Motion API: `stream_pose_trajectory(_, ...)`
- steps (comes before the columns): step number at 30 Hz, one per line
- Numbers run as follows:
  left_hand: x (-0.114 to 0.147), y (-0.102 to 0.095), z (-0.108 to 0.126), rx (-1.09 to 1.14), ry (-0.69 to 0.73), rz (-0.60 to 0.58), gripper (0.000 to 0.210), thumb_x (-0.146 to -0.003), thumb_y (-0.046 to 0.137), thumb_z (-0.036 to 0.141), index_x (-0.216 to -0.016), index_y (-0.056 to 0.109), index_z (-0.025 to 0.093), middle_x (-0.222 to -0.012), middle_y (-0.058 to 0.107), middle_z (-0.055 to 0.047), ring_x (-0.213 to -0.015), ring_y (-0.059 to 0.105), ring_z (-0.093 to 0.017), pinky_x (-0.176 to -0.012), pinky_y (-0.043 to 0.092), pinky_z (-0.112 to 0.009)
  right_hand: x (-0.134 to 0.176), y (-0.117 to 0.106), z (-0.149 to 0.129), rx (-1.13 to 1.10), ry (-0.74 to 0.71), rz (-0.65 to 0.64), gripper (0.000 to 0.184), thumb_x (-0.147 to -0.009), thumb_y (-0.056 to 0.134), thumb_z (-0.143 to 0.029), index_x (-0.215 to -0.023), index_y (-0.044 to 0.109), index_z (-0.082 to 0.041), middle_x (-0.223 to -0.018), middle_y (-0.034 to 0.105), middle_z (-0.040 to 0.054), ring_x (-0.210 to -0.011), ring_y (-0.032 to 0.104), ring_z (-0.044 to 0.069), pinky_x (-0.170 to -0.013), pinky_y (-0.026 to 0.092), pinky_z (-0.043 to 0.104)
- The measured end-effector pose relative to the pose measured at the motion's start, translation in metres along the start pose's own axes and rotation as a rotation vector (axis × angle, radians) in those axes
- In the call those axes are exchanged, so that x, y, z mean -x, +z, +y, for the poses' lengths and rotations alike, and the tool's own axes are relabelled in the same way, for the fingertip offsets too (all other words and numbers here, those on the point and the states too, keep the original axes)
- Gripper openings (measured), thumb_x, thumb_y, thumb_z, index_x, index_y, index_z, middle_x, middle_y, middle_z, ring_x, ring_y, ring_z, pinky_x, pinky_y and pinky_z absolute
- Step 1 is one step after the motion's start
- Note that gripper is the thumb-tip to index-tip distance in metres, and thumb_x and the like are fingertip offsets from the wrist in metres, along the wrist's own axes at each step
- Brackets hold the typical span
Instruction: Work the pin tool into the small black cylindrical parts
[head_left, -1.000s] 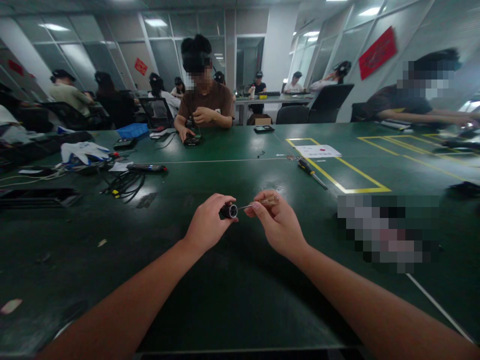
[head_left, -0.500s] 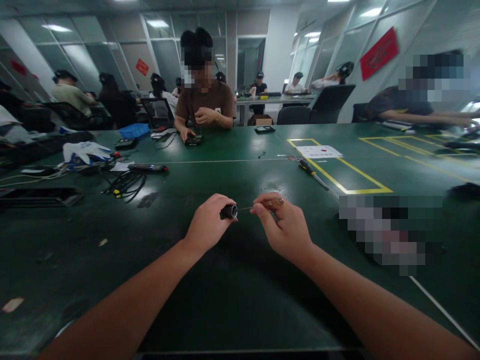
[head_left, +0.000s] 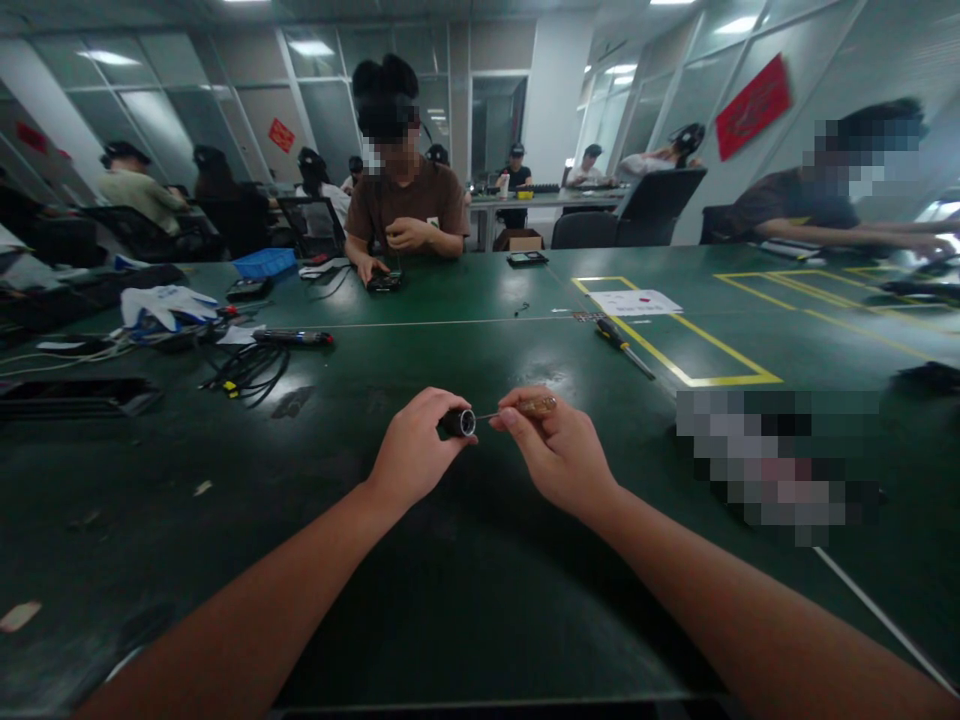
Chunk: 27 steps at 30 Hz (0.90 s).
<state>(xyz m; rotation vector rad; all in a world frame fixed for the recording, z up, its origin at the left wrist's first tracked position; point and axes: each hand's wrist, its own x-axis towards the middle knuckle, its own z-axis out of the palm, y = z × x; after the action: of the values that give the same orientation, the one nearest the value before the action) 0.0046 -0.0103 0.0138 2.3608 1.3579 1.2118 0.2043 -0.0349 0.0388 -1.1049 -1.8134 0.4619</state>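
My left hand (head_left: 412, 445) is closed around a short black cylinder (head_left: 458, 422), whose open end with a pale rim faces right. In my right hand (head_left: 559, 445) is a small screwdriver (head_left: 538, 406) with a brownish, see-through handle, pinched between thumb and fingers. Its thin metal shaft points left, and the tip is at the mouth of the cylinder. Whether the tip touches the inside I cannot tell. Both hands are held above the green table (head_left: 465, 600).
A larger screwdriver (head_left: 625, 347) lies beyond my right hand, by a paper sheet (head_left: 636, 302). To the left are a coiled black cable (head_left: 247, 375), a pen-shaped tool (head_left: 292, 338) and white gloves (head_left: 169, 308). A blurred-out object (head_left: 772, 465) lies right. Across the table sits a person (head_left: 405, 205).
My right hand has come slightly left, bringing the screwdriver's tip nearer to the cylinder's open end. My left hand keeps its hold. The whole view has shifted a little.
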Motion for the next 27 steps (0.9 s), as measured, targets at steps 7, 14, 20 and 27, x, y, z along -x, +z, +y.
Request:
stream_pose_trajectory(7,0.0013,0.0013,-0.0017,-0.003,0.035,-0.031,0.031,-0.075,0.083,0.010,-0.100,0.069,0.021,-0.104,0.070,-0.003,-0.097,0.067,-0.020,-0.088,0.055,-0.034,0.0001,0.0013,0.0029,0.087,-0.155,-0.056,0.007,-0.098,0.056,-0.026,-0.100,0.062,-0.022,-0.088,0.075,0.0035,-0.077,0.072,0.019,-0.072,0.051,0.029)
stream_pose_trajectory(14,0.0012,0.0009,-0.0016,0.000,0.002,-0.004,0.034,-0.074,0.084,0.010,-0.102,0.070,0.021,-0.104,0.070,-0.002,-0.097,0.067,-0.020,-0.089,0.055,-0.034,0.0010,-0.0028,0.0002,0.134,-0.180,0.023,0.010,-0.099,0.053,-0.026,-0.099,0.062,-0.023,-0.089,0.074,0.0039,-0.077,0.071,0.018,-0.072,0.050,0.029)
stream_pose_trajectory(20,0.0009,0.0017,0.0005,0.013,0.002,0.017,0.032,-0.074,0.085,0.013,-0.100,0.069,0.021,-0.101,0.070,-0.002,-0.094,0.067,-0.020,-0.086,0.055,-0.034,0.0000,-0.0020,0.0017,0.069,-0.094,-0.007,0.011,-0.099,0.055,-0.028,-0.100,0.064,-0.023,-0.088,0.076,0.0027,-0.076,0.073,0.018,-0.070,0.050,0.028)
stream_pose_trajectory(27,0.0011,0.0006,0.0019,0.019,-0.004,0.029,0.030,-0.074,0.085,0.013,-0.098,0.068,0.021,-0.100,0.070,-0.002,-0.093,0.067,-0.020,-0.085,0.056,-0.034,0.0002,0.0009,0.0036,0.044,-0.043,-0.008,0.011,-0.099,0.056,-0.030,-0.101,0.064,-0.023,-0.088,0.076,0.0025,-0.074,0.073,0.019,-0.069,0.050,0.030)
